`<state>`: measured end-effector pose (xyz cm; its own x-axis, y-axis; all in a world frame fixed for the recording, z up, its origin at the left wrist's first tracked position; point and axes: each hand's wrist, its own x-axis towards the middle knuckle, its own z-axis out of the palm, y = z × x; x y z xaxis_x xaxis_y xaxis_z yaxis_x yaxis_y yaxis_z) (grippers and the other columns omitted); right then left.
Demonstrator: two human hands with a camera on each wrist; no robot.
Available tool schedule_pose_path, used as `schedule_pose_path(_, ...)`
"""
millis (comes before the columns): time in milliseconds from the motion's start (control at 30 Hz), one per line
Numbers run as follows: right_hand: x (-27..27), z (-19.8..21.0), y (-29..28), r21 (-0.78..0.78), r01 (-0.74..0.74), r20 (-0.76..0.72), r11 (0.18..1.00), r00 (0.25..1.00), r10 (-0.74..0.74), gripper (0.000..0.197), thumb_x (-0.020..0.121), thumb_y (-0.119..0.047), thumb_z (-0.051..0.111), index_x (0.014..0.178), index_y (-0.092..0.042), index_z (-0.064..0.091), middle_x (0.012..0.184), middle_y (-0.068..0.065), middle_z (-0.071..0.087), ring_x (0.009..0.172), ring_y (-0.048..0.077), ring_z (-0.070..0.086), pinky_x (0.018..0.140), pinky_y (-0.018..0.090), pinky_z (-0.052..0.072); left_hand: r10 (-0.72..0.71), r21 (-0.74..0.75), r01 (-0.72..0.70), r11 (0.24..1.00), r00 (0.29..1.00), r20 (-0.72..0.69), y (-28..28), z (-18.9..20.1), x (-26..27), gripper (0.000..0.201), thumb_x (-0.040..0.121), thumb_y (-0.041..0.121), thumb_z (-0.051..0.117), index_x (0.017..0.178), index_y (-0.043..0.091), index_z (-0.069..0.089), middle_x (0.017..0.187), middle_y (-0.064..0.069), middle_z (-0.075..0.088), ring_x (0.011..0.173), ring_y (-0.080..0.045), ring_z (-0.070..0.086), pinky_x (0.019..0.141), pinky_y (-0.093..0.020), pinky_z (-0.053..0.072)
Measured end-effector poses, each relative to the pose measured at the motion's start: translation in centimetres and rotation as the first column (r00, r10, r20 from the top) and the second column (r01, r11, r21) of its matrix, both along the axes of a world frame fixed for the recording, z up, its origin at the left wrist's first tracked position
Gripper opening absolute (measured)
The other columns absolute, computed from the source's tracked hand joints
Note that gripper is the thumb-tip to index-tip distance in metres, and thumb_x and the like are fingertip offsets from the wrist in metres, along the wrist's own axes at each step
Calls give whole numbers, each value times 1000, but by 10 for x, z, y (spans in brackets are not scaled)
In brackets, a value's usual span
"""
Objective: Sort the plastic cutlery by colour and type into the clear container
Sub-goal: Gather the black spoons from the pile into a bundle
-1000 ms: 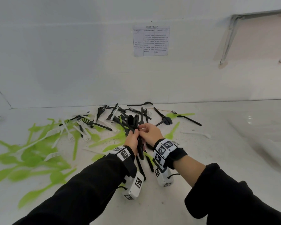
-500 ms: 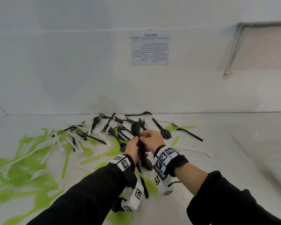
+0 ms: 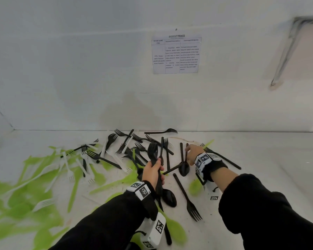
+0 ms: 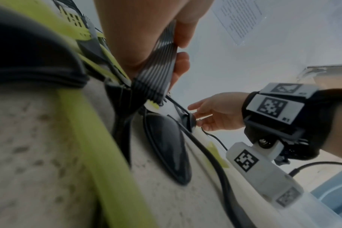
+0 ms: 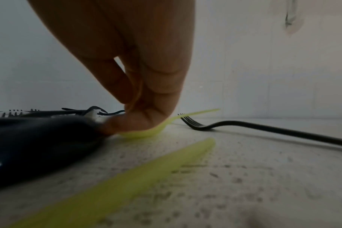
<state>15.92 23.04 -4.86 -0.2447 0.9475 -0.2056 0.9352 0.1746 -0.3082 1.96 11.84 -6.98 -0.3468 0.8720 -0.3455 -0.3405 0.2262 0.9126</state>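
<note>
My left hand (image 3: 153, 171) grips a bundle of black spoons (image 3: 153, 150) upright over the pile; their stacked handles (image 4: 158, 69) show between its fingers. To the right, my right hand (image 3: 192, 152) is down at the table, its fingertips (image 5: 127, 123) pinching the far handle end of a loose black spoon (image 3: 184, 168), beside a green spoon (image 5: 144, 133). More black forks and spoons (image 3: 134, 141) lie tangled behind both hands. The clear container does not show plainly.
Green cutlery (image 3: 25, 186) spreads over the left of the white table, mixed with white forks (image 3: 69, 170). A black fork (image 3: 188, 199) lies between my arms and another (image 3: 222, 157) right of my right wrist. A printed sheet (image 3: 176, 54) hangs on the wall.
My right hand has left the bundle and moved right and down to a loose black spoon. The left hand now holds the bundle alone.
</note>
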Motion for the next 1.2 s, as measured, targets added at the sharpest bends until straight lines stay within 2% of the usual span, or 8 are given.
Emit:
schedule_pose_path(167,0,-7,13,53,-215,92,975,973,210,59,88,9,39,132,-28,52,140,8,37,127,27,41,107,30,34,34,-20,-33,999,999,37,4,-2,-2,13,98,16,46,87,16,53,67,-3,45,31,-11,38,35,-19,33)
schedule_pose_path(333,-5,-1,19,94,-503,332,859,829,449,41,92,-6,44,120,-32,60,146,-5,33,132,21,31,106,36,28,57,-26,-55,998,994,98,4,-3,-3,15,98,15,46,84,15,52,65,-3,44,30,-11,37,35,-18,31)
schedule_pose_path(467,-8,-3,17,9,-654,358,756,708,609,59,84,3,46,127,-37,52,145,-10,34,132,18,29,106,37,25,69,-18,-68,998,991,112,3,-4,-4,15,98,12,43,88,16,54,65,-3,43,30,-11,36,35,-17,31)
schedule_pose_path(633,-9,-3,8,92,-679,441,728,684,582,29,90,-25,54,117,-36,60,132,-6,43,123,22,35,101,38,26,69,-8,-68,998,992,105,2,-6,-3,15,98,12,44,88,16,54,65,-3,43,31,-12,38,36,-19,32)
schedule_pose_path(733,-11,0,5,126,-679,485,723,678,552,34,87,-15,54,114,-34,62,135,-8,42,126,21,32,103,42,22,69,-6,-68,998,992,108,1,-6,-2,14,98,12,44,90,16,54,64,-3,44,30,-11,38,36,-18,32)
schedule_pose_path(833,-14,2,0,48,-761,455,647,593,664,48,80,-11,54,121,-36,57,139,-10,41,126,19,33,101,39,24,74,-2,-74,997,991,109,0,-6,-2,13,98,12,44,89,15,54,65,-3,43,30,-11,38,35,-18,32)
schedule_pose_path(1000,-20,-2,-6,20,-767,443,641,582,682,35,87,-13,57,119,-26,59,127,-6,55,123,19,40,97,39,24,83,-6,-83,997,991,107,-2,-7,-2,12,97,12,45,89,14,54,66,-3,43,31,-12,38,36,-19,32)
schedule_pose_path(1200,-15,2,-9,23,-762,469,647,579,666,23,93,-23,52,113,-25,61,127,-9,53,125,18,34,102,43,19,89,-14,-88,996,990,106,-5,-5,-4,10,97,15,47,90,13,55,65,-3,44,31,-12,39,35,-19,32)
